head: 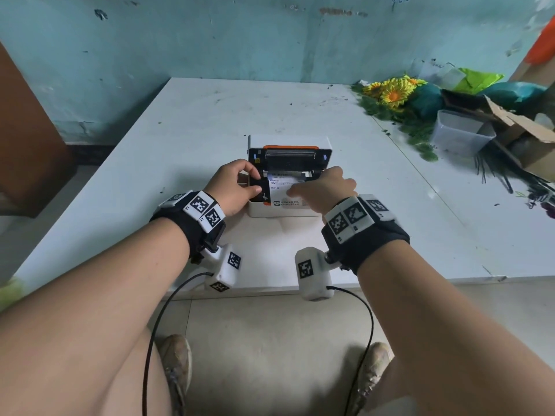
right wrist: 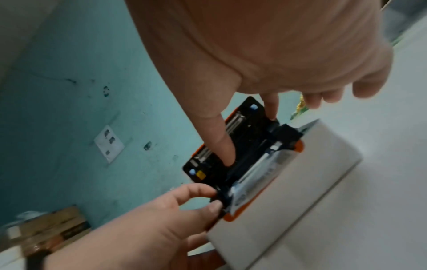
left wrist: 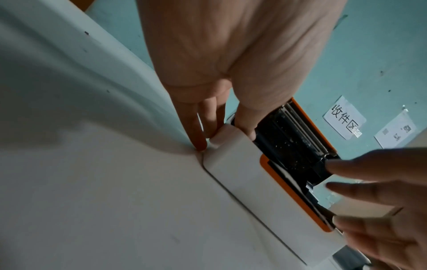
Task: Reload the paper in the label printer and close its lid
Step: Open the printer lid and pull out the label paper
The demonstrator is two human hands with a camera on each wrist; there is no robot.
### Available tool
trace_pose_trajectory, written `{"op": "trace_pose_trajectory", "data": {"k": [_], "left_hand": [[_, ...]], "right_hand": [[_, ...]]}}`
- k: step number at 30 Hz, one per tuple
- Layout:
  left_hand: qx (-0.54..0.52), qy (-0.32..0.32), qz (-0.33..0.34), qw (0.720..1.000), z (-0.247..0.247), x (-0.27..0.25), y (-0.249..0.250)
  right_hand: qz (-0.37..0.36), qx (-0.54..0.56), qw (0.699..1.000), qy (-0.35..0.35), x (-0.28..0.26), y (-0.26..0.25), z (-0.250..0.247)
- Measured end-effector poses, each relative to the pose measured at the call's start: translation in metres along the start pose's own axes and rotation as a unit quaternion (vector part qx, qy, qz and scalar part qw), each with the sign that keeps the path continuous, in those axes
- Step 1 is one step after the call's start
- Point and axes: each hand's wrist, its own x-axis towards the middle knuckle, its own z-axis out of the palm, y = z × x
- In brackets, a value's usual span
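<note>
A white label printer (head: 285,210) sits mid-table with its orange-trimmed lid (head: 289,153) standing open and the black print head facing me. Printed label paper (head: 283,187) lies in the open bay. My left hand (head: 257,183) pinches the black paper guide (head: 258,193) at the bay's left side, thumb inside and fingers on the outer corner (left wrist: 226,135). My right hand (head: 297,192) reaches over the bay's right half with straight fingers; in the right wrist view two digits (right wrist: 221,142) poke down into the black interior beside the paper (right wrist: 261,171). The paper's far end is hidden.
The white table (head: 180,130) stands against a teal wall. At the back right lie artificial sunflowers (head: 393,91), a clear plastic tub (head: 459,133) and a torn cardboard box (head: 528,139). A brown panel (head: 27,139) stands to the left.
</note>
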Motion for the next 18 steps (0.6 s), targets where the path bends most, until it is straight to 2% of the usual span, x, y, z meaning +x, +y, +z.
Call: {"op": "trace_pose_trajectory", "data": {"k": [3,8,14,18], "left_hand": [[-0.008,0.001,0.002,1.000,0.000,0.000,0.001],[-0.008,-0.006,-0.005,1.000,0.005,0.000,0.005],[0.022,-0.040,-0.010,0.999,0.017,-0.001,0.023],[-0.088,-0.122,-0.049,0.987,0.023,-0.001,0.033]], "right_hand": [[-0.060,-0.009,0.997,0.038,-0.009,-0.006,0.002],[-0.148,-0.053,0.987,-0.044,-0.020,-0.003,0.013],[-0.180,-0.197,0.962,-0.059,-0.016,0.009,0.013],[-0.184,-0.216,0.957,-0.061,-0.009,0.017,-0.002]]}}
